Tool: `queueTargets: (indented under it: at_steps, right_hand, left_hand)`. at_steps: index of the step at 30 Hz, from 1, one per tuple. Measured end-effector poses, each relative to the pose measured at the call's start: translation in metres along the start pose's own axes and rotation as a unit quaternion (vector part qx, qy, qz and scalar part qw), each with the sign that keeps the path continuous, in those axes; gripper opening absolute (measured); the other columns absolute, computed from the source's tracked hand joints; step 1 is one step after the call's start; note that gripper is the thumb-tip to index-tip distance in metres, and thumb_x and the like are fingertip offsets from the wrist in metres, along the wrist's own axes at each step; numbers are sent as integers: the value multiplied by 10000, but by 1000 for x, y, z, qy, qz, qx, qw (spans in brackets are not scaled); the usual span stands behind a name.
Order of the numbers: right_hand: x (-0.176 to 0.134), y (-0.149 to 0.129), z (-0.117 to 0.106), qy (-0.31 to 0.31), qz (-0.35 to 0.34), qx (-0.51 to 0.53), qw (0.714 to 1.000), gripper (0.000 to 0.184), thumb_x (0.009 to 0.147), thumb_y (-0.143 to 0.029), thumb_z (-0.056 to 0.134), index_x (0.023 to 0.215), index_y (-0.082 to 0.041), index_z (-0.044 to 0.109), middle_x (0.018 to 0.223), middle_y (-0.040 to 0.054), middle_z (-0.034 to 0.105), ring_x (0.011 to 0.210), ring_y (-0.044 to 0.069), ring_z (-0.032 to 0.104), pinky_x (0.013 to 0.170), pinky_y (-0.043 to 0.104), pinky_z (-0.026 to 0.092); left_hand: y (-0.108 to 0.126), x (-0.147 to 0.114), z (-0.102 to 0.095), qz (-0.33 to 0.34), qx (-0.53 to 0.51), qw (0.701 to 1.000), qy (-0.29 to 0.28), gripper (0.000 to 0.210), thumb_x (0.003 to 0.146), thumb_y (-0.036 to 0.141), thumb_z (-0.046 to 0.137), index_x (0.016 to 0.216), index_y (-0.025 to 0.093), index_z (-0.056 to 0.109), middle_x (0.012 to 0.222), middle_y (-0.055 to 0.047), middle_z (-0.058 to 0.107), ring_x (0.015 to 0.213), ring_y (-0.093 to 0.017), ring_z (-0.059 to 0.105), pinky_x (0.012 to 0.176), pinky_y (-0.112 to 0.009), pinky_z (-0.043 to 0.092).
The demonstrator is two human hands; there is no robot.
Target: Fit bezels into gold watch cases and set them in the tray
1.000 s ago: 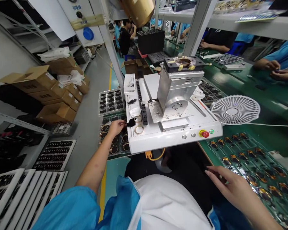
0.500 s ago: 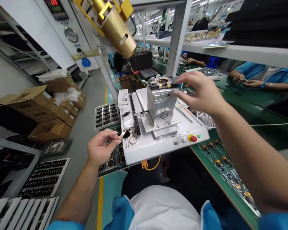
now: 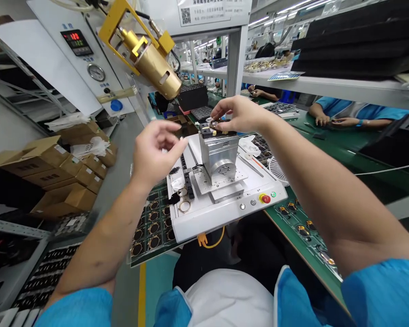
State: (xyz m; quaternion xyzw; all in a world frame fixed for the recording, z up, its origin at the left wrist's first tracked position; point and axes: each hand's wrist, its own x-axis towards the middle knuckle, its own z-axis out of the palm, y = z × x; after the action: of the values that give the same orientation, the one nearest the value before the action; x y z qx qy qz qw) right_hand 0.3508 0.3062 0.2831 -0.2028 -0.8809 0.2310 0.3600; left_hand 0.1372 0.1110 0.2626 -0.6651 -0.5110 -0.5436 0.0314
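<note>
My right hand (image 3: 240, 116) reaches over the top of the metal fixture (image 3: 221, 156), thumb and fingers closed about a dark round watch case (image 3: 214, 123) at its black holder. Part of the case is hidden by the fingers. Left of the fixture, my left hand (image 3: 155, 152) hangs in the air with fingers apart and slightly curled; nothing shows in it. Below it, a gold watch case ring (image 3: 184, 206) lies on the white machine base (image 3: 204, 222), a smaller ring (image 3: 182, 192) just behind.
A gold cylindrical machine head (image 3: 158, 72) hangs at upper left. The base's front carries a red stop button (image 3: 266, 199). Trays of rings (image 3: 154, 228) stand at left, trays of round parts (image 3: 303, 230) at right. Tweezers (image 3: 251, 165) lie beside the fixture. A co-worker (image 3: 347, 113) sits across.
My left hand has risen toward the fixture, and the gold piece it held no longer shows in it. My right hand has moved left onto the fixture's top. The view has shifted slightly.
</note>
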Motion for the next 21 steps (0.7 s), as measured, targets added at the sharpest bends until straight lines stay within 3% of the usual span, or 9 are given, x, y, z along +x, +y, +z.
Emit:
queueTargets:
  at_steps: [5,7,9,11,13,18,21]
  right_hand:
    - [-31,-4,-3,133,-2,17,991,422,777,-284,861,1142,-176,676,1028,61,739,1005,234,715,965,422,592]
    - [-57,-7,-5,155,8,31,987,414,801,-335,838,1143,-180,662,1032,71,737,1010,239,720,953,416,600]
    - [-94,-13,-6,165,29,49,985,420,807,-379,831,1138,-185,660,1053,85,739,1021,250,724,964,431,603]
    - [-142,-17,-4,172,69,73,980,445,799,-414,844,1144,-200,662,1089,94,744,1042,263,724,992,458,601]
    - [-196,-17,4,184,129,119,967,461,789,-454,861,1136,-223,664,1073,92,753,1031,272,731,980,475,614]
    - [-311,5,41,196,334,219,896,540,719,-592,896,1051,-218,694,1013,127,771,964,296,754,906,467,650]
    - [-346,17,65,205,407,238,858,620,647,-675,902,991,-200,701,995,147,776,972,317,755,916,477,645]
  left_hand:
    - [-4,88,76,53,140,980,-130,172,797,221,810,926,158,715,779,-11,710,805,-196,718,859,-375,587]
    - [-9,109,103,63,162,971,-167,209,771,268,853,853,136,713,882,-52,723,937,-256,735,922,-424,574]
    - [-12,122,116,62,164,965,-193,236,808,317,837,801,121,707,927,-70,718,1012,-288,735,953,-448,561]
    - [-12,127,113,57,158,963,-210,254,872,347,779,780,120,712,895,-62,710,1029,-291,738,971,-463,551]
    - [-12,126,97,59,147,961,-227,233,887,355,757,806,137,741,849,-42,707,1018,-286,742,986,-476,548]
    - [-14,106,61,79,107,939,-317,181,847,359,754,861,184,798,892,-25,760,991,-261,748,957,-441,570]
    - [-17,94,66,66,111,954,-272,191,865,330,699,824,174,801,880,-45,783,875,-231,743,902,-411,580]
